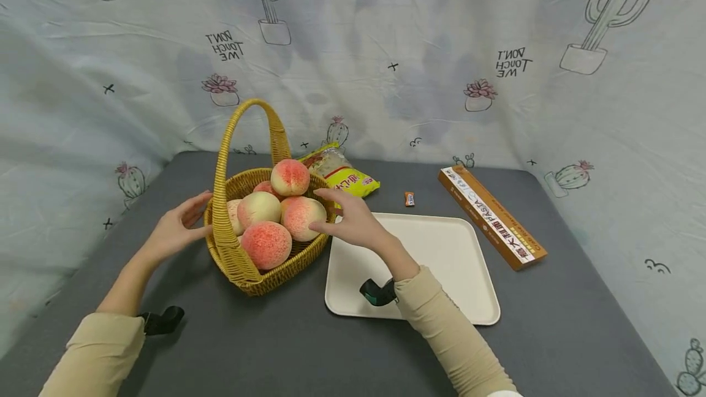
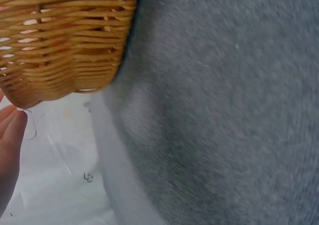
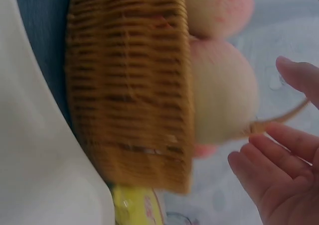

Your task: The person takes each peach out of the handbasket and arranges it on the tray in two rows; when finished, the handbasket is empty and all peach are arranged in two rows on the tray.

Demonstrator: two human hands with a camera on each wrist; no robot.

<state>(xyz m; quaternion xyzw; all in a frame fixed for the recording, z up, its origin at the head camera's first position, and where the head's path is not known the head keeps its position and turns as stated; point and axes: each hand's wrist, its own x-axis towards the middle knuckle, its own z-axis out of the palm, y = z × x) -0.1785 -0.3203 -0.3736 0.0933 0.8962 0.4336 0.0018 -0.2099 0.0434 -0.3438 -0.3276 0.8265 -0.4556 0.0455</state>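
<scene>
A yellow wicker basket [image 1: 300,265] with a tall arched handle [image 1: 222,182] stands left of centre, heaped with several pink and cream peaches [image 1: 266,245]. At its left side is my left hand [image 1: 173,225], thumb and fingers apart, fingertips right at the rim. The left wrist view catches only part of those fingers [image 2: 14,128] beside the weave. My right hand [image 1: 355,219] reaches over the basket's right rim, fingers loosely spread and holding nothing. In the right wrist view its palm [image 3: 286,195] faces a pale peach [image 3: 224,90], with a gap between them.
A cream tray [image 1: 480,274] lies right of the basket, under my right forearm. Behind the basket is a yellow snack bag [image 1: 353,181]. A small orange-wrapped piece [image 1: 409,199] sits beyond the tray, and a long brown pasta box [image 1: 491,216] lies at the right. Printed curtains surround the table.
</scene>
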